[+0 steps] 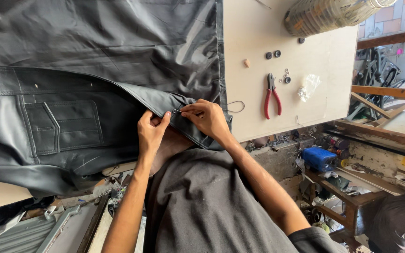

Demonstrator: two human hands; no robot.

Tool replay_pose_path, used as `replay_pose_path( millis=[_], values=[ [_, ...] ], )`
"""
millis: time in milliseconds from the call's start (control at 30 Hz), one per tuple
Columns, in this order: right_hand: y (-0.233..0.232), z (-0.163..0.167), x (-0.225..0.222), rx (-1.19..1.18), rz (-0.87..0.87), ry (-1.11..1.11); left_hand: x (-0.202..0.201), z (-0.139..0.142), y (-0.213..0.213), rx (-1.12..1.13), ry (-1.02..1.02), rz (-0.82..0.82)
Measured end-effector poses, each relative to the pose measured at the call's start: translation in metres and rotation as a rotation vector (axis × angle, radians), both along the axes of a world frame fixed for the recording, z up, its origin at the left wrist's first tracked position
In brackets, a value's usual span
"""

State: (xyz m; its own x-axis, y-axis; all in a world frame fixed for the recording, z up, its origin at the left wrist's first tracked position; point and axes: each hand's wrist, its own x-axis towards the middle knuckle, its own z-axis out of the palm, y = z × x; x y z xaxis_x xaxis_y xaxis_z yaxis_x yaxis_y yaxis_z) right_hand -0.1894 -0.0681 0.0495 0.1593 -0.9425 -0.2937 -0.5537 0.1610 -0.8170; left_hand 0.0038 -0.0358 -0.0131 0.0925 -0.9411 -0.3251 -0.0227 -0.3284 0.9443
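Both hands, left (152, 132) and right (206, 117), are pinched shut on the black jacket's edge (183, 122), so it is kept flat on the table (258, 56).

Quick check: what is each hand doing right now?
Left hand: closed, pinching the edge of the black leather jacket.
Right hand: closed, fingertips gripping the same jacket edge; a thin thread loop trails beside it.

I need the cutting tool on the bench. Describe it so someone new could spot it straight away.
Start at the pale worktable, on the bare part right of the black leather sheet. The pliers lie there, beyond the right hand, jaws pointing away. Their red handles set them apart from the small dark buttons and the clear plastic bag nearby.
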Motion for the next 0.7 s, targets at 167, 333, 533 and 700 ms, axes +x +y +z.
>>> replay_pose_path(
  millis=[167, 333, 533, 700],
  values=[
    [0.001, -0.001, -0.002, -0.039, 0.032, -0.029, 0.0, 0.002, 0.001, 0.022, -0.075, -0.018],
    [0.002, 0.0, -0.002, -0.048, 0.045, -0.001, 0.0, 0.002, 0.002, 0.057, -0.126, -0.033],
    [0.001, 0.007, 0.003, -0.108, 0.048, 0.061, -0.001, 0.001, 0.001, 0.015, -0.05, -0.034],
    [-0.001, 0.017, 0.005, -0.304, 0.175, 0.173, -0.005, 0.004, -0.001, -0.03, -0.032, -0.027]
  ],
)
